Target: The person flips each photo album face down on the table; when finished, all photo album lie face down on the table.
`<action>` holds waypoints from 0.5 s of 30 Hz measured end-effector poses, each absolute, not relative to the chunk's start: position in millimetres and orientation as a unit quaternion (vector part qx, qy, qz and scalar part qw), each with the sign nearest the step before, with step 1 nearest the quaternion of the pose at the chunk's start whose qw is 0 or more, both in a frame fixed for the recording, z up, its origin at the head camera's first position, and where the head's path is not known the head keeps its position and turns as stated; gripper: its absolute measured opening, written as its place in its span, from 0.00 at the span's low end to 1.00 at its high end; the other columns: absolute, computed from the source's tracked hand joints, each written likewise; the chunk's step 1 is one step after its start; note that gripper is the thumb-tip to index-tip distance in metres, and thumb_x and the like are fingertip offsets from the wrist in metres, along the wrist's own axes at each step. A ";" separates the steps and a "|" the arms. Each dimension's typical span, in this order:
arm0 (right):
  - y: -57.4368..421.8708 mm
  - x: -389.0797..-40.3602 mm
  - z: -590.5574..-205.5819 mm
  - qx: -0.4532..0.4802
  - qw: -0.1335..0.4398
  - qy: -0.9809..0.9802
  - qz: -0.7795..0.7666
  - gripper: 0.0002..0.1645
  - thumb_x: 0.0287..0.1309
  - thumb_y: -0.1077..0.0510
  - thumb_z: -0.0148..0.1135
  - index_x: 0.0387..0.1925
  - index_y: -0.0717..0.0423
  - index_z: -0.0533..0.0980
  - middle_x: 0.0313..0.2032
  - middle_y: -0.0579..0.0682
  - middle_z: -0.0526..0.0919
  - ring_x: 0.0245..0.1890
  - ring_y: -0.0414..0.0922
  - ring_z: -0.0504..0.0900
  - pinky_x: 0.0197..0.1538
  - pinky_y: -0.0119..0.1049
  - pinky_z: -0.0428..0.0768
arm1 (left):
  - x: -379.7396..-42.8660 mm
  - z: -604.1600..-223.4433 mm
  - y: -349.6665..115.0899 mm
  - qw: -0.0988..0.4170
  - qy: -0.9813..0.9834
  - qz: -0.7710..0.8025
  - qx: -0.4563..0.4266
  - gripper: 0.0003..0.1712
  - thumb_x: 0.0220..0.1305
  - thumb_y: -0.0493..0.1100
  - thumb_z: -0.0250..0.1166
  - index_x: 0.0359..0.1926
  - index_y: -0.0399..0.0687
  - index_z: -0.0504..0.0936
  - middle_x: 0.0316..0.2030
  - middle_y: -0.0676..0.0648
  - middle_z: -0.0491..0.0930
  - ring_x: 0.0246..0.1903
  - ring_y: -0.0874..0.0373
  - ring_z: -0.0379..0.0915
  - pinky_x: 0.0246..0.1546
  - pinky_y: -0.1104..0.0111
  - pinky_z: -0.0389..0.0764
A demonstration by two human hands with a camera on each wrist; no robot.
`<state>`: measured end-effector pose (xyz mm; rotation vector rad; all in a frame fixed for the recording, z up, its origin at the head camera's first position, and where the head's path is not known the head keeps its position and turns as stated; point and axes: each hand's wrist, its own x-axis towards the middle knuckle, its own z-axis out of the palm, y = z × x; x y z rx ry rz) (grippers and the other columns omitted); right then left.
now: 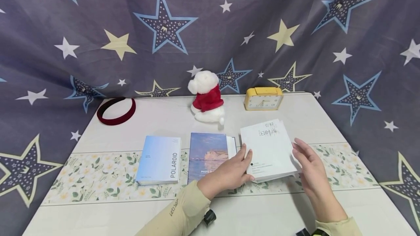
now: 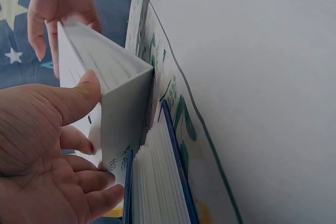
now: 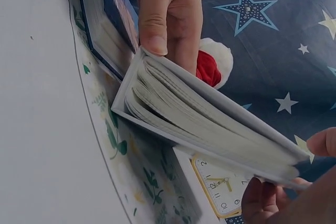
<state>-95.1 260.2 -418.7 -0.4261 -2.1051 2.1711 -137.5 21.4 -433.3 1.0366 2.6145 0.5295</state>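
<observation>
Both hands hold a white photo album (image 1: 267,150), which is tilted above the table at the right of centre. My left hand (image 1: 231,172) grips its left side; in the left wrist view the thumb (image 2: 86,85) lies at the spine's end and the fingers curl against the cover. My right hand (image 1: 310,161) is at the opposite edge; in the right wrist view its thumb and curled fingers (image 3: 260,198) straddle that edge, with thick pages (image 3: 194,119) showing between the covers. A blue photo album (image 1: 206,148) with a painted cliff lies partly behind the left hand.
A light blue POLAROID album (image 1: 159,159) lies at the left. Behind are a dark red headband (image 1: 116,121), a white plush toy (image 1: 206,99) in red clothing, and a yellow clock (image 1: 264,99). A star-patterned curtain (image 1: 213,28) borders the table's back.
</observation>
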 end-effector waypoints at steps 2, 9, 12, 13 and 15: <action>259.1 -94.6 -418.1 -0.134 0.046 -0.698 0.702 0.38 0.71 0.50 0.53 0.76 0.55 0.51 0.71 0.60 0.55 0.63 0.43 0.64 0.51 0.22 0.75 | -137.4 -433.5 21.2 0.140 0.906 0.183 0.356 0.46 0.69 0.56 0.58 0.76 0.39 0.48 0.75 0.34 0.38 0.73 0.46 0.46 0.68 0.63 0.60; 253.7 -92.5 -417.9 -0.074 0.072 -0.693 0.713 0.36 0.71 0.55 0.53 0.73 0.60 0.54 0.68 0.57 0.59 0.58 0.39 0.69 0.49 0.24 0.77 | -137.7 -437.9 21.6 0.144 0.907 0.175 0.355 0.46 0.70 0.54 0.58 0.76 0.37 0.48 0.75 0.34 0.40 0.73 0.47 0.45 0.68 0.63 0.60; 248.5 -91.3 -416.9 -0.039 0.083 -0.688 0.720 0.33 0.71 0.59 0.53 0.72 0.64 0.56 0.63 0.53 0.63 0.55 0.37 0.71 0.49 0.24 0.77 | -137.0 -439.3 22.1 0.148 0.908 0.177 0.351 0.45 0.70 0.53 0.58 0.75 0.36 0.48 0.75 0.35 0.42 0.73 0.48 0.45 0.68 0.63 0.59; 246.7 -90.9 -416.6 -0.029 0.082 -0.690 0.718 0.33 0.71 0.59 0.52 0.72 0.65 0.56 0.62 0.53 0.64 0.55 0.37 0.71 0.49 0.24 0.77 | -136.8 -439.8 22.5 0.151 0.907 0.183 0.349 0.46 0.70 0.54 0.58 0.75 0.35 0.48 0.75 0.35 0.42 0.73 0.47 0.46 0.68 0.62 0.59; 242.6 -90.3 -415.9 -0.010 0.077 -0.704 0.706 0.32 0.72 0.59 0.51 0.72 0.65 0.56 0.62 0.54 0.64 0.54 0.36 0.72 0.49 0.25 0.77 | -136.4 -440.7 23.5 0.165 0.902 0.209 0.340 0.47 0.70 0.55 0.58 0.75 0.34 0.47 0.75 0.34 0.42 0.72 0.46 0.47 0.69 0.62 0.58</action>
